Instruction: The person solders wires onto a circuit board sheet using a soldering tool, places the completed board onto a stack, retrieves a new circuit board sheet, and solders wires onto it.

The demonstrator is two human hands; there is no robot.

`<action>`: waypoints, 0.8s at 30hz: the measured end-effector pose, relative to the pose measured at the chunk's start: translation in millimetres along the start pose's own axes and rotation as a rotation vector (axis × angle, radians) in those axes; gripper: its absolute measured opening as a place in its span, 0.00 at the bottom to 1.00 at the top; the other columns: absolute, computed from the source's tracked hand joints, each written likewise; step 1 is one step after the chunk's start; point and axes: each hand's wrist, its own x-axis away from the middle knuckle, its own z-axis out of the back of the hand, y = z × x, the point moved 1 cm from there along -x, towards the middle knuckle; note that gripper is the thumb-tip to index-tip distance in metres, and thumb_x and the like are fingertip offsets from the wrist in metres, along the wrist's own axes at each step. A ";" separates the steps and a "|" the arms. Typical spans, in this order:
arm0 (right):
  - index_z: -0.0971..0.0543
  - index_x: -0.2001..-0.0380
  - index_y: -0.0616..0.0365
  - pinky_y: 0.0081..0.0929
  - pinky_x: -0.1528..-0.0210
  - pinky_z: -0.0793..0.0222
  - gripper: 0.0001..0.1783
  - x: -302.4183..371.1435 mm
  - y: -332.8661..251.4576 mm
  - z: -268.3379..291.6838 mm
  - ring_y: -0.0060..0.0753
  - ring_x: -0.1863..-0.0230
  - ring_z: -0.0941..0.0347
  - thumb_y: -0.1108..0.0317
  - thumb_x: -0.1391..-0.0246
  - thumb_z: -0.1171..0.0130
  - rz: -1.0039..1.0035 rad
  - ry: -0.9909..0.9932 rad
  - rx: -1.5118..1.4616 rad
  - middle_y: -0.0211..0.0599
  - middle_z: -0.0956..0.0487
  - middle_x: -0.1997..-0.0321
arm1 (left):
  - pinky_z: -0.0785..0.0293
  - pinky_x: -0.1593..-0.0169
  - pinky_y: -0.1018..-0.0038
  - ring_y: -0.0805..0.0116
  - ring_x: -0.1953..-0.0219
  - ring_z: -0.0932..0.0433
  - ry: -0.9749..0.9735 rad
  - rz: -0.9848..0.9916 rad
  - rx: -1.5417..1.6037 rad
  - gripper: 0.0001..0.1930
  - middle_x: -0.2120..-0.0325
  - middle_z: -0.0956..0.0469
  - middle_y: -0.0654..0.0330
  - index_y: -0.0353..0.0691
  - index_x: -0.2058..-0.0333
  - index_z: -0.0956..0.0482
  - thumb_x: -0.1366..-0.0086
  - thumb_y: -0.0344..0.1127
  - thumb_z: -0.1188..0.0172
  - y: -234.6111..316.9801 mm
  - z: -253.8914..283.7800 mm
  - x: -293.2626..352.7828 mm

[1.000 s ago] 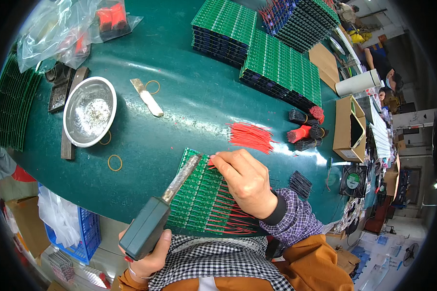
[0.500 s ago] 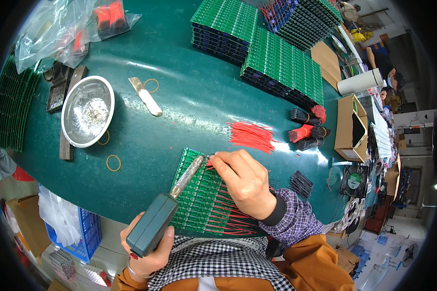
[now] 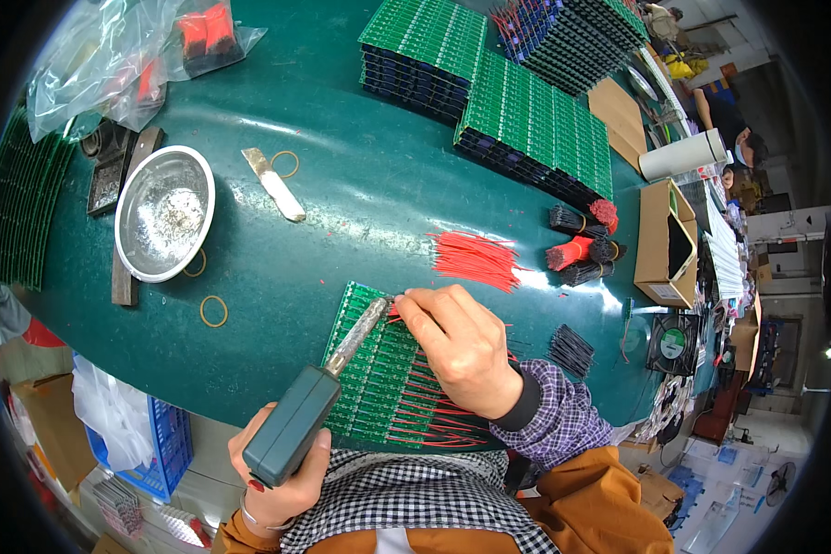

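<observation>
My left hand (image 3: 286,466) is wrapped round the dark green handle of a soldering iron (image 3: 294,427). Its metal barrel slants up to the far edge of a green circuit board panel (image 3: 371,392) lying at the table's near edge. Right at the iron's tip, my right hand (image 3: 462,346) pinches a thin red wire (image 3: 395,314), mostly hidden by the fingers. Several red wires (image 3: 443,425) stick out to the right from the panel, under and below that hand. Beyond it lies a loose pile of red wires (image 3: 475,258).
Stacked green circuit boards (image 3: 535,120) stand at the back. A metal bowl (image 3: 120,217) and a white-handled scraper-like tool (image 3: 282,196) lie to the left. Bundled wires (image 3: 568,254), a cardboard box (image 3: 665,245), black wires (image 3: 571,351) and a fan (image 3: 674,343) are at the right.
Almost nothing differs. Both hands, the iron and the panel keep their places; the whole view has shifted very slightly.
</observation>
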 end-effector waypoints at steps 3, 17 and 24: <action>0.17 0.58 0.68 0.30 0.64 0.21 0.19 -0.2 -0.1 0.4 0.36 0.61 0.21 0.76 0.57 0.34 -0.005 0.001 0.002 0.40 0.18 0.58 | 0.24 0.74 0.69 0.60 0.78 0.18 -0.012 0.032 -0.017 0.13 0.71 0.18 0.49 0.28 0.62 0.15 0.46 0.28 0.29 0.4 3.0 2.3; 0.16 0.57 0.65 0.34 0.63 0.21 0.22 0.0 -3.5 -0.4 0.40 0.62 0.19 0.81 0.61 0.34 -0.061 0.015 -0.019 0.40 0.16 0.59 | 0.22 0.68 0.67 0.58 0.73 0.16 0.095 0.082 0.016 0.16 0.68 0.17 0.48 0.27 0.59 0.15 0.46 0.29 0.27 -3.4 4.8 13.8; 0.15 0.57 0.66 0.34 0.63 0.22 0.21 1.6 -9.3 6.2 0.41 0.63 0.18 0.81 0.60 0.35 -0.028 0.111 -0.013 0.42 0.15 0.60 | 0.23 0.69 0.67 0.59 0.74 0.18 0.123 0.122 0.031 0.17 0.68 0.17 0.50 0.28 0.58 0.15 0.44 0.31 0.26 -7.1 6.9 20.1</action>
